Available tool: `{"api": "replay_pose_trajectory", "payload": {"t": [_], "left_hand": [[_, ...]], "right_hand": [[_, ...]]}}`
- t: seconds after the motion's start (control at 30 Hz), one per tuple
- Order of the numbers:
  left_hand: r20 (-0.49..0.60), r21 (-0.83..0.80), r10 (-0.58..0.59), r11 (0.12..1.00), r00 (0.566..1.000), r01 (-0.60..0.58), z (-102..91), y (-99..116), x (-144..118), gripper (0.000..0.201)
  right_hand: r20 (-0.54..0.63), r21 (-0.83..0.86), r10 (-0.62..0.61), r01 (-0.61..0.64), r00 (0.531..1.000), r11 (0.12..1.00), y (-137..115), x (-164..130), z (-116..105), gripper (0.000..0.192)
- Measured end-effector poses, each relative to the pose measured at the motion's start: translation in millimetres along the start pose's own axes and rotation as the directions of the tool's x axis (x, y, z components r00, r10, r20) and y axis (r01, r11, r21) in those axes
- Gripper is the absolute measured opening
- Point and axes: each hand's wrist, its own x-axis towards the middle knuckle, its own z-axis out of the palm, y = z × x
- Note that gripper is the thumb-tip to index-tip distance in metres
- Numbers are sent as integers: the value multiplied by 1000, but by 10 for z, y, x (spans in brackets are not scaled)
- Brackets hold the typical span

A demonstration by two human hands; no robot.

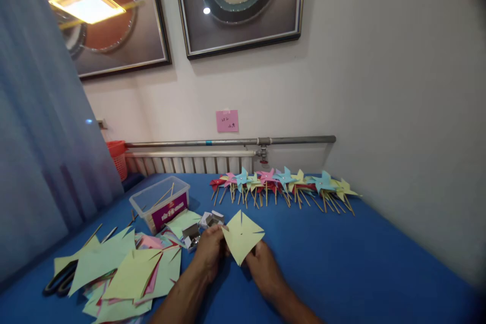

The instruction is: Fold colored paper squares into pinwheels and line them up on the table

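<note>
A pale yellow paper square [243, 238], slit in from its corners and marked with a small dot or hole at its centre, is held up between my two hands. My left hand [212, 245] pinches its left corner. On the lower right edge, my right hand [261, 266] grips the same sheet, its fingertips partly hidden behind the paper. Just beyond my left hand stand small open boxes, one white [212, 218] and one holding shiny bits [192, 238]. Loose cut paper sheets [132, 273] in yellow, green and pink lie in a pile to the left.
Finished paper pinwheels [267, 177] on sticks lie in a row at the back of the blue table [341, 263]. A clear plastic tub [159, 200] holds sticks. Black-handled scissors [63, 278] lie under paper at left. A red basket [117, 159] stands near the radiator [190, 164].
</note>
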Motion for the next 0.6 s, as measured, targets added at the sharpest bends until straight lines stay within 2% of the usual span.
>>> {"api": "replay_pose_trajectory", "payload": {"t": [0.13, 0.27, 0.43, 0.6], "left_hand": [[-25, -20, 45, 999, 999, -46, -2, 50, 9, 28], [-45, -16, 50, 999, 998, -51, 1, 102, 33, 27], [-46, -6, 63, 998, 997, -63, 3, 122, 4, 25], [-57, 16, 41, 999, 998, -40, 3, 98, -26, 29]], "right_hand": [[59, 184, -26, 15, 998, 983, -114, 51, -33, 45], [147, 361, 11, -64, 989, 930, -138, 38, -53, 51], [154, 508, 88, -155, 984, 847, -108, -6, -65, 54], [159, 603, 119, -192, 980, 774, -133, -3, -57, 62]]}}
